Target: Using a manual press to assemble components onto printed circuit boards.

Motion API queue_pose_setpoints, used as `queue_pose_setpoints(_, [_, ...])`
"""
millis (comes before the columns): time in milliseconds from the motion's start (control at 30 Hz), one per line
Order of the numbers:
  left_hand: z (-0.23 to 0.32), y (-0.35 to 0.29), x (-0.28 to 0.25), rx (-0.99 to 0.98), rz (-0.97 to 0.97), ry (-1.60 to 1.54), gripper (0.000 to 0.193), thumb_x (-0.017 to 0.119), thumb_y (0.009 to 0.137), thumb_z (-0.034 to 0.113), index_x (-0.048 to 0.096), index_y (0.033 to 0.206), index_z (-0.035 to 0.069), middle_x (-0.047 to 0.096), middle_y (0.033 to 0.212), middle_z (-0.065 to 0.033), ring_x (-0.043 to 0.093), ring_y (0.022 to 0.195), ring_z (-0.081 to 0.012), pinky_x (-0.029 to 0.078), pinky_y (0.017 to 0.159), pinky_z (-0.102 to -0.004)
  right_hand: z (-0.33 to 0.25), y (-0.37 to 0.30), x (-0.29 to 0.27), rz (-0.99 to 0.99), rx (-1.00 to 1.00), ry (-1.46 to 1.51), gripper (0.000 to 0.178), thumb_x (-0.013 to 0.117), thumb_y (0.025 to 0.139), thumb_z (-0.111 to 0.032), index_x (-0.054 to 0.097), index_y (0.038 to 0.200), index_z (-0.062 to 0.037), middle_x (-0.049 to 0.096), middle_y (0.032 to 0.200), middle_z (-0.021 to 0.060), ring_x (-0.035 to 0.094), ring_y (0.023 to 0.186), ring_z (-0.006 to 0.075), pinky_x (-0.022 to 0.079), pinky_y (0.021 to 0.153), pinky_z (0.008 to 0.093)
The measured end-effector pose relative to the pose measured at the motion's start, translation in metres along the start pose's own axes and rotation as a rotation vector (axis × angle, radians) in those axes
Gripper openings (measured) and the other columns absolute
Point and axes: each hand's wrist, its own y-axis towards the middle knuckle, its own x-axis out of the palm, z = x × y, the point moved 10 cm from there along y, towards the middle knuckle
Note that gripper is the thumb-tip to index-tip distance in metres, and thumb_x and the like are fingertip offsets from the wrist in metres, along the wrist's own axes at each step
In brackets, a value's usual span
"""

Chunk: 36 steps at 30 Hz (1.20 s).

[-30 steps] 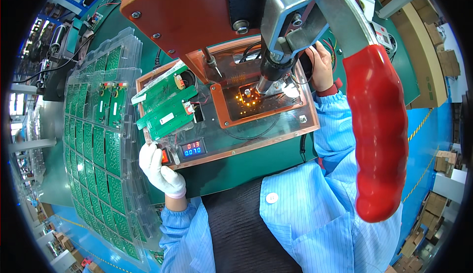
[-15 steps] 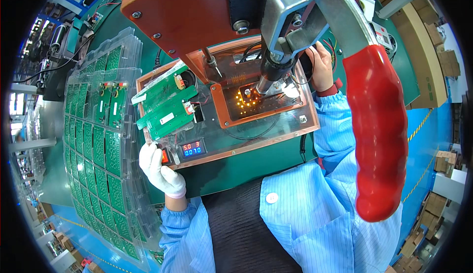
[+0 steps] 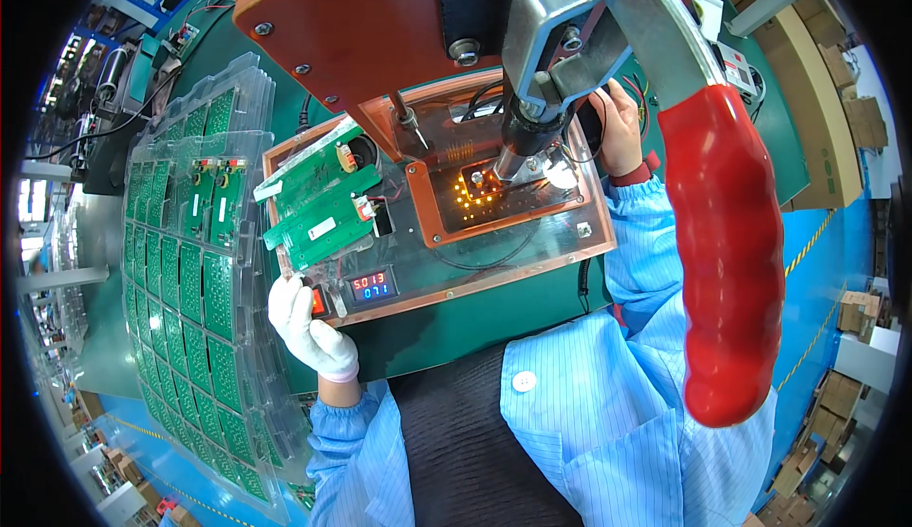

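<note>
A test fixture (image 3: 494,285), a box with a clear top and copper-toned edges, stands in front of me under a toggle clamp press. My left hand (image 3: 312,329), in a white glove, has its fingers curled at the box's near left corner, beside a lit orange switch (image 3: 318,302). Small amber lights (image 3: 473,199) glow in the framed opening below the press rod. At the box's far right side is my bare right hand (image 3: 619,130). Its fingers bend round a dark rounded thing (image 3: 591,128), partly hidden behind the clamp and cables.
The clamp's red handle (image 3: 727,261) hangs large at the right. Two green circuit boards (image 3: 328,228) lie on the fixture's left, by a small digital display (image 3: 371,286). Stacked clear trays of green boards (image 3: 195,280) stand at left. A cardboard box (image 3: 807,109) is at far right.
The digits on the display have changed. The red handle sits a touch farther left and higher in view. Both hands keep their places.
</note>
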Motion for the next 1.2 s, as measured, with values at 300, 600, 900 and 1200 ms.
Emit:
queue_pose_setpoints(300, [0.001,0.001,0.000,-0.006,-0.012,0.004,0.034,0.039,0.092,0.018,0.054,0.115,-0.002,0.054,0.119,-0.0196,0.049,0.114,-0.0363,0.037,0.099,-0.0466,0.002,0.001,-0.001,-0.009,-0.005,0.006,0.019,0.053,0.091,-0.018,0.058,0.097,-0.0004,0.062,0.078,0.0039,0.057,0.067,0.0080,0.045,0.061,0.0201])
queue_pose_setpoints(600, [0.001,0.002,0.001,-0.004,-0.017,0.005,0.034,0.039,0.092,0.019,0.054,0.115,-0.002,0.054,0.119,-0.0195,0.050,0.114,-0.0363,0.038,0.098,-0.0467,-0.003,0.001,0.000,0.005,-0.018,-0.009,0.020,0.053,0.092,-0.018,0.057,0.099,0.0000,0.062,0.077,0.0049,0.058,0.066,0.0086,0.047,0.061,0.0203])
queue_pose_setpoints(900, [0.007,0.003,0.000,0.011,0.013,0.049,0.034,0.039,0.093,0.020,0.054,0.115,-0.002,0.053,0.119,-0.0196,0.050,0.113,-0.0363,0.038,0.098,-0.0465,0.000,0.001,-0.002,0.036,0.014,0.049,0.019,0.052,0.092,-0.017,0.055,0.101,-0.0008,0.062,0.081,0.0054,0.058,0.068,0.0100,0.048,0.061,0.0218])
queue_pose_setpoints(1200, [0.008,0.006,-0.002,0.002,0.022,0.017,0.034,0.039,0.093,0.019,0.054,0.114,-0.002,0.054,0.119,-0.0197,0.050,0.113,-0.0362,0.038,0.098,-0.0463,-0.004,0.001,0.001,0.046,-0.010,0.083,0.023,0.046,0.090,-0.005,0.047,0.112,-0.0004,0.059,0.095,0.0082,0.059,0.078,0.0135,0.050,0.071,0.0256])
